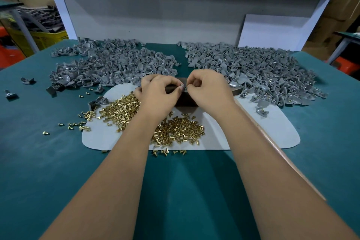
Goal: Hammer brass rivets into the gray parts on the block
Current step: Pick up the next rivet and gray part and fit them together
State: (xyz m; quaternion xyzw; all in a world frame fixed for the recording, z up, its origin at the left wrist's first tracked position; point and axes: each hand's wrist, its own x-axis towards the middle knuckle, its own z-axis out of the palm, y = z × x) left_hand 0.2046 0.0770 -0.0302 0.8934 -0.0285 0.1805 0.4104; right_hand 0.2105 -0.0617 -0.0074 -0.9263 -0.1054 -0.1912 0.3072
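While over the block (185, 99), both grips pinched, L hand (157, 91), R hand (209, 89), prob. one gray part (184, 87).

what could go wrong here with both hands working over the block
Both hands, left hand and right hand, pinch one small gray part above the dark block; it could slip and vanish among the gray piles. The left forearm lies over the brass rivets, so a sweep may push more off the white mat.
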